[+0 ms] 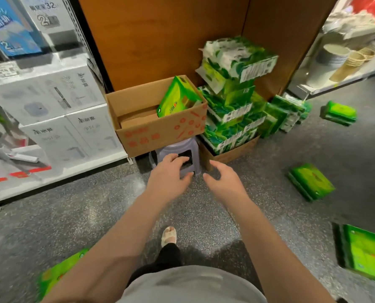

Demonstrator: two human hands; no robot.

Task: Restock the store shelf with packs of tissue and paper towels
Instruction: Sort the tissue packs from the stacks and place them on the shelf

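A green pack is being held tilted inside the box on the stool. Below the box, nothing is being gripped by the left hand or right hand, fingers loosely spread. Right of the box, tissue packs are being kept stacked in a carton.

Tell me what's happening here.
A person is reaching both hands toward a stool that carries an open box with one green pack in it. The left hand and right hand hold nothing. A stack of packs stands beside it; more packs lie on the floor.
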